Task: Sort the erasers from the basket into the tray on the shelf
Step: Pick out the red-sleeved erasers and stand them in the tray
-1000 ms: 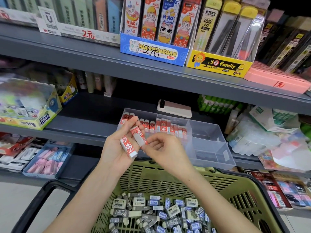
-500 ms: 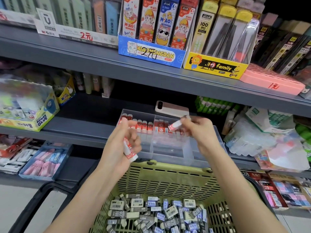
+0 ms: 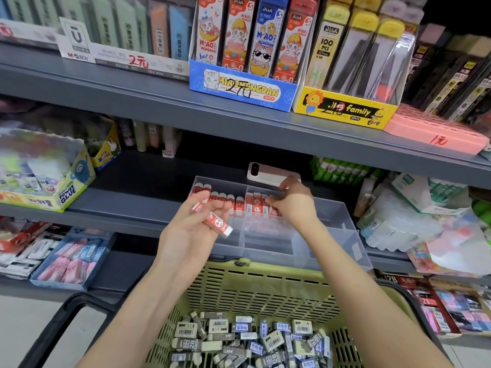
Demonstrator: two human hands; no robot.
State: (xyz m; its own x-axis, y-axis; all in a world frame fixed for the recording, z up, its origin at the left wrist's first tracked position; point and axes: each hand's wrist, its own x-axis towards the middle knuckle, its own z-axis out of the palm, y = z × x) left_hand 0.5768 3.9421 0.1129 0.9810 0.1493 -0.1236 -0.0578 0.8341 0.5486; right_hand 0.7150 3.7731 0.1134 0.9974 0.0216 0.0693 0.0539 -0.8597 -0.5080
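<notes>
The right hand [image 3: 291, 205] pinches a red eraser into the tray row [image 3: 255, 205]; the left hand [image 3: 198, 224] grips two more. Crowding could topple the neighbours beside its fingertips.

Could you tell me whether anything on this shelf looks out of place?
Yes: a phone lies flat on the shelf just behind the clear tray, among stationery stock, unpackaged, so it looks left there rather than for sale. The erasers in the tray stand in a tidy row.
</notes>
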